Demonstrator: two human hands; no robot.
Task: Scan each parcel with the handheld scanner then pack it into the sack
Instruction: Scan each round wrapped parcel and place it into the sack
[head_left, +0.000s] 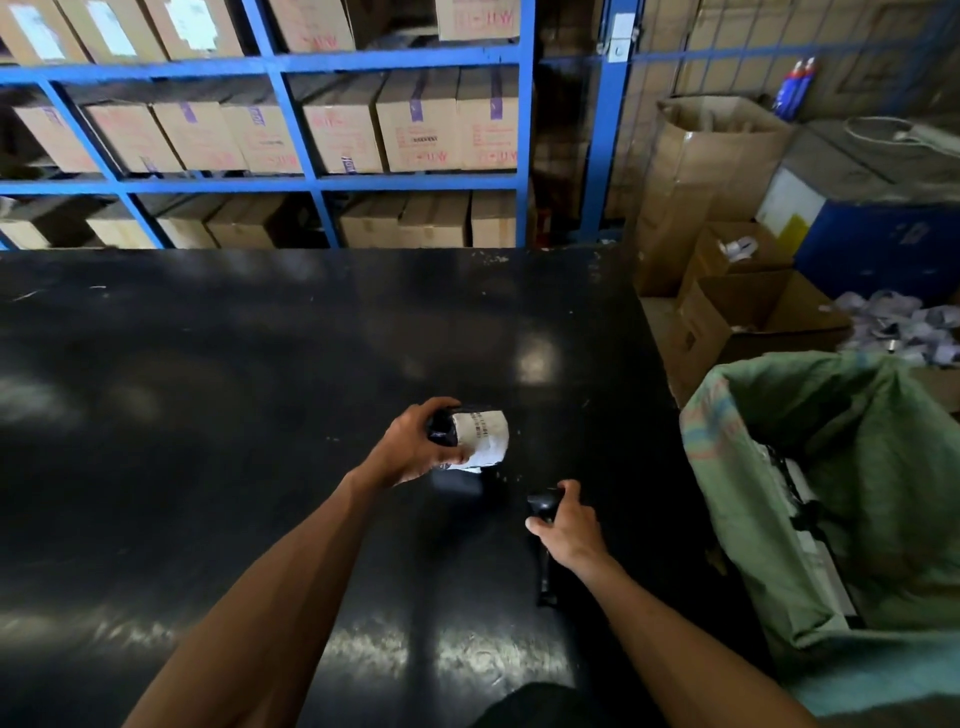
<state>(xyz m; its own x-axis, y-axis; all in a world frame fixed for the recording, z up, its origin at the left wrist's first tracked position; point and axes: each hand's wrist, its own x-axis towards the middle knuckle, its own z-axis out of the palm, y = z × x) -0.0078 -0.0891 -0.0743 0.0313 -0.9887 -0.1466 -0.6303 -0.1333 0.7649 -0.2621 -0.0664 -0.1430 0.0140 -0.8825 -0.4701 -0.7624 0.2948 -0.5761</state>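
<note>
1. Head view: our left hand (415, 441) curls its fingers round a small black plastic parcel with a white label (475, 436), held above the black counter (208, 389) near its right edge.
2. Our right hand (566, 525) grips the black handheld scanner (543, 519), fingers wrapped round it.
3. The green woven sack (841, 467) stands open just beside the counter's right edge.

I see a glossy black table (260, 364) catching overhead glare. Behind it, blue steel shelving (291, 182) holds taped cardboard boxes (415, 124). Open cartons (748, 317) sit at the right.
</note>
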